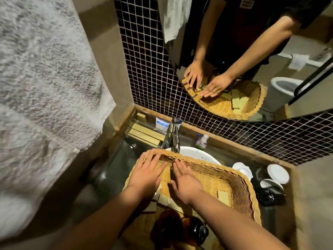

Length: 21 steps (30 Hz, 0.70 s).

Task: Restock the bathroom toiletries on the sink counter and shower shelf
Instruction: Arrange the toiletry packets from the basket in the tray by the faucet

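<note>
Two brown bottles (pixel 182 230) sit closest to the camera, at the near end of a wicker basket (pixel 239 179), their dark caps pointing up between the person's bare forearms. Small tan boxes (pixel 223 196) lie on the basket floor, one near the right wall and several more under and between the wrists. That basket rests over the white sink (pixel 196 154), its far rim just under the chrome tap (pixel 173 136).

Both hands reach into the far left part of the basket. Left hand (pixel 146 175) lies palm down with fingers spread flat, fingertips touching the braided far rim; it grips nothing. Right hand (pixel 183 181) is also flat and spread, palm down just beside the left, pressing toward something on the basket floor that it hides from view; it closes on nothing that shows.

On the counter behind the tap, more tan boxes (pixel 144 134) are stacked in the left corner, with a white packet (pixel 162 123) standing against the wall. A small pump bottle (pixel 202 140) stands right of the tap. White cups and lids (pixel 277 173) sit at the right end of the counter.

Above, a mirror (pixel 270 98) on the dark tiled wall reflects the basket, the hands and a toilet. A white towel (pixel 45 87) hangs at left.
</note>
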### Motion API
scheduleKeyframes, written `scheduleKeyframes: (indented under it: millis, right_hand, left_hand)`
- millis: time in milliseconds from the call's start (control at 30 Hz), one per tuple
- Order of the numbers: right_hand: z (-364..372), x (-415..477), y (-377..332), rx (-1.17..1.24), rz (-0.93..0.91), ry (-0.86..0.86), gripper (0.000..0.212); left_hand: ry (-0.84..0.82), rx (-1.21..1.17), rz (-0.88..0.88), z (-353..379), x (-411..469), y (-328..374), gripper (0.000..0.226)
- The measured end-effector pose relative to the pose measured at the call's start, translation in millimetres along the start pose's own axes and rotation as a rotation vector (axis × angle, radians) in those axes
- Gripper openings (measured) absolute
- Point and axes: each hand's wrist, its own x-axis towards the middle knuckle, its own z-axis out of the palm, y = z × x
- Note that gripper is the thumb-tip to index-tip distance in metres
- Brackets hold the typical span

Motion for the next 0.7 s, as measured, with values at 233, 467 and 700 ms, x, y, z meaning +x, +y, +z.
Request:
scheduleKeyframes:
  millis: [233, 467, 700]
  right_hand:
    - [23.9, -4.6, 10.3, -0.022, -0.059, -0.037, 0.069]
    - [43.4, 4.3, 18.6, -0.011, -0.111, -0.081, 0.066]
    - [60.6, 5.5, 20.9, 0.104, -0.053, -0.036, 0.072]
  left_hand:
    - [-0.109, -0.004, 0.029, 8.4, -16.7, 14.0, 0.07]
    - [-0.352, -0.053, 0.008, 18.4, -29.5, 13.9, 0.094]
    - [-0.276, -0.252, -0.133, 35.0, -25.3, 26.9, 0.077]
